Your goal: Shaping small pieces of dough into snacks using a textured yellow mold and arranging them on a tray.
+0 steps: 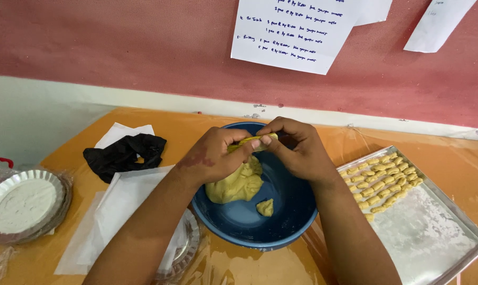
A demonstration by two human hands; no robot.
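Orange table (144, 119), red wall; hands (297, 150) pinch dough (252, 140).

One thin strip of pale yellow dough (252, 141), roughly level, is pinched at both ends above a blue bowl (291, 221), which holds a larger lump of the same dough (236, 186) and a small separate piece (265, 207).

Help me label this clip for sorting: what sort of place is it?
Probably a small home or workshop kitchen for hand-made snacks. Both hands work a strip of dough over a blue bowl of yellow dough, a metal tray holds rows of shaped pieces, and handwritten sheets hang on the wall.
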